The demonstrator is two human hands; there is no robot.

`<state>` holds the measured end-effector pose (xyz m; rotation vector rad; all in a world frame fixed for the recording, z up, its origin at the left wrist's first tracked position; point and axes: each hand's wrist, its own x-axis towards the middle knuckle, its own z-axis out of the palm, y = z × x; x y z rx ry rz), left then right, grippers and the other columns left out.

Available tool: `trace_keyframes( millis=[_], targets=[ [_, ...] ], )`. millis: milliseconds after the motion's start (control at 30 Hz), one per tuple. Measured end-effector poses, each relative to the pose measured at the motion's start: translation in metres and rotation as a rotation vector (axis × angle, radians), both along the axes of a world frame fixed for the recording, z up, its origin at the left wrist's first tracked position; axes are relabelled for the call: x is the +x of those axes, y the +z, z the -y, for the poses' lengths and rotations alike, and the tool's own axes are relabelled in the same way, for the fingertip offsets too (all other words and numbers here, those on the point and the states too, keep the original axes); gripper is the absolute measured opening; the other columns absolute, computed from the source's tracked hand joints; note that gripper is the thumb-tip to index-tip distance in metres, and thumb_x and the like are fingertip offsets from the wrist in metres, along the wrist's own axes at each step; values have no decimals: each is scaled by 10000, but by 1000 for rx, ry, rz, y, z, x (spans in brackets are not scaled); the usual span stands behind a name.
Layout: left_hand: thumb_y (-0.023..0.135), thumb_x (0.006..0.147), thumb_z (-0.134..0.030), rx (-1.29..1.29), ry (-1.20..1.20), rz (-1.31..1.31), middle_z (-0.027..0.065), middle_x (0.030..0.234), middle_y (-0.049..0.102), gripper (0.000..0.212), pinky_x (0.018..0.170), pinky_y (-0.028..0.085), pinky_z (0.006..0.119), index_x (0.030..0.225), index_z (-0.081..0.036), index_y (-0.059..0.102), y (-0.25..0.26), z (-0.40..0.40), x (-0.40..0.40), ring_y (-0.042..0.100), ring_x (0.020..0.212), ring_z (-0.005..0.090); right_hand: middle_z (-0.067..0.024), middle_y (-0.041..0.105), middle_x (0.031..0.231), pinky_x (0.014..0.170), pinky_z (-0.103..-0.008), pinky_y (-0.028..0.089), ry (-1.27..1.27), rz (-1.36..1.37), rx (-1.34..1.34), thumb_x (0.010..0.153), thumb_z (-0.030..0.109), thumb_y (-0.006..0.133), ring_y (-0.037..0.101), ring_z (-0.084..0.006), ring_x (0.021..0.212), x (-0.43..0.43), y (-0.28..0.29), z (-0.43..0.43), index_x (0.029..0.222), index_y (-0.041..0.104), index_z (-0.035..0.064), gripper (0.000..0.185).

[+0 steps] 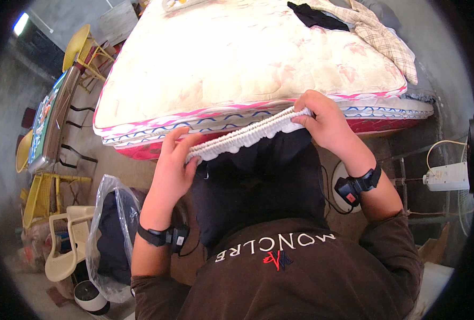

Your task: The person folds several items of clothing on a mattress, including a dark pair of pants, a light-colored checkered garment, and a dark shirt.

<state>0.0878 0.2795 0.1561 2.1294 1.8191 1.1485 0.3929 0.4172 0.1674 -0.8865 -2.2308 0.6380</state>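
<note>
A white gathered elastic band of fabric [245, 135] is stretched between my two hands, above my lap in dark trousers. My left hand [177, 160] pinches its lower left end between thumb and fingers. The upper right end is gripped by my right hand [320, 116], thumb below and fingers above. Behind the band lies a stack of mattresses, the top one cream with a leaf pattern [241, 68] and a pink-and-white edge. Black cloth [318, 18] and a plaid cloth [384, 44] lie at its far right.
At left stand a table [51, 124], yellow chairs [41, 200] and a beige plastic chair [63, 256]. A clear plastic bag with dark contents [115, 240] is beside my left arm. A white electrical box with a cable [446, 177] is at right. Each wrist wears a black strapped device.
</note>
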Motion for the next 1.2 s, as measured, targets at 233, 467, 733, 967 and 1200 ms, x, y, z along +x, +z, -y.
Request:
trace_keyframes(
  millis=[233, 467, 733, 967, 1200],
  targets=[
    [641, 833, -112, -464, 128, 335, 103, 684, 610, 128, 598, 469, 357, 876, 6, 619, -28, -50, -19, 576, 605, 242, -144, 571, 813, 670, -360, 462, -262, -147, -23, 776, 123, 741, 567, -277, 732, -44, -18, -19, 917, 587, 36, 227],
    [648, 887, -134, -453, 71, 1083, 45, 733, 614, 131, 454, 440, 215, 897, -26, 574, -25, -64, 62, 570, 577, 90, -145, 561, 812, 666, -372, 463, -114, -279, -94, 757, 98, 728, 567, -310, 742, -80, -26, 26, 859, 557, 28, 211],
    [705, 860, -163, -179, -186, 985, 82, 1028, 620, 446, 863, 478, 300, 1236, 1, 528, -55, -47, 83, 607, 959, 182, -45, 538, 910, 685, -267, 455, 20, -473, -425, 800, 14, 653, 534, -129, 796, -73, -43, 44, 941, 577, 55, 165],
    [686, 833, -9, -290, -118, 1031, 84, 1156, 624, 494, 967, 443, 307, 1294, -9, 509, -54, -50, 70, 582, 1080, 166, -41, 557, 976, 821, -276, 469, 349, -644, -788, 752, -102, 448, 544, -122, 905, -77, -44, 33, 1101, 564, 17, 387],
    [571, 869, 84, -188, -313, 1135, 106, 1241, 609, 454, 990, 434, 301, 1315, 44, 493, -31, -45, 44, 570, 1146, 175, -78, 468, 1383, 1008, -311, 376, 262, -693, -715, 731, -13, 693, 431, -163, 1266, -32, -40, 5, 1452, 329, 78, 813]
  ],
)
